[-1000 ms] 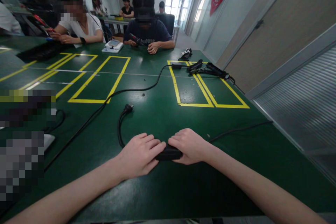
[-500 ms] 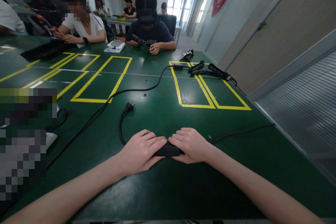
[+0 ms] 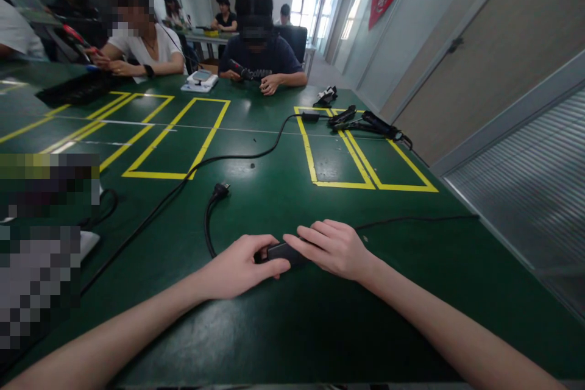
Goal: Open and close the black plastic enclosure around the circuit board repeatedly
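A black power adapter (image 3: 286,252) lies low over the green table between my hands, slightly tilted. My left hand (image 3: 237,265) grips its left end, thumb along the near side and fingers behind. My right hand (image 3: 333,247) is closed over the right end, fingers across its top, hiding that part. From behind my left hand a thick black cord curves up to a power plug (image 3: 222,189), whose prongs point to the upper right. On the other side a thin black cable (image 3: 411,219) runs from behind my right hand towards the table's right edge.
Another long cable (image 3: 237,157) crosses the table to a small black box (image 3: 311,116) near black clamp-like arms (image 3: 375,124). Yellow tape rectangles (image 3: 345,185) mark the green table (image 3: 283,329). Two people sit opposite, one by a white device (image 3: 200,80). Blurred-out items stand at left.
My left hand has turned, its thumb now along the near side of the adapter. The adapter has tilted a little, and the plug and its cord have shifted slightly.
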The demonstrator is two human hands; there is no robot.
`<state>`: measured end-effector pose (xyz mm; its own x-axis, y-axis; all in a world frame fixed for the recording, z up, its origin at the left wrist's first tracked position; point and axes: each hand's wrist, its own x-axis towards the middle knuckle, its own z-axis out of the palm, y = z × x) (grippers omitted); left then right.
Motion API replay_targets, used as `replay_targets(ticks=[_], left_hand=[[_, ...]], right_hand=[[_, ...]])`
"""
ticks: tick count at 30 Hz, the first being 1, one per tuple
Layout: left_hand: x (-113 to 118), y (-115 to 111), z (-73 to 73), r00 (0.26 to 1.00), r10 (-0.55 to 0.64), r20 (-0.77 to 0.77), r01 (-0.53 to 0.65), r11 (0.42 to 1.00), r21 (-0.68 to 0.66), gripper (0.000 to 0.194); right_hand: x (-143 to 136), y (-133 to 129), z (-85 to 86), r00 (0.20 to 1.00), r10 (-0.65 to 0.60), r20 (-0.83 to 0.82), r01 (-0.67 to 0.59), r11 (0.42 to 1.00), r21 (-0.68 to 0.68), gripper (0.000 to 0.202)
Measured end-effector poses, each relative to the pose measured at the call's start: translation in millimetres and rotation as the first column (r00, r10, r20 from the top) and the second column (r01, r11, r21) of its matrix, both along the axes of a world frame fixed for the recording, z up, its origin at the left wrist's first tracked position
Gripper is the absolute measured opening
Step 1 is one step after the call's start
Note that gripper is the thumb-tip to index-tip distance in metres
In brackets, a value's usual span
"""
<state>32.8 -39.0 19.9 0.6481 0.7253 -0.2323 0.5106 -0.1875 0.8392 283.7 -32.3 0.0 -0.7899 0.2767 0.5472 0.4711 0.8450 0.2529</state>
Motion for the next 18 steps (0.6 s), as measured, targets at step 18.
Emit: replay_targets(ticks=[18], left_hand=[[-9.3, 2.8, -21.6, 0.997, -0.022, -0.078, 0.072, 0.691, 0.719, 0.027]], right_hand=[[-6.4, -2.2, -1.5, 0.987, 0.022, 0.16, 0.02, 0.966, -0.258, 0.041]])
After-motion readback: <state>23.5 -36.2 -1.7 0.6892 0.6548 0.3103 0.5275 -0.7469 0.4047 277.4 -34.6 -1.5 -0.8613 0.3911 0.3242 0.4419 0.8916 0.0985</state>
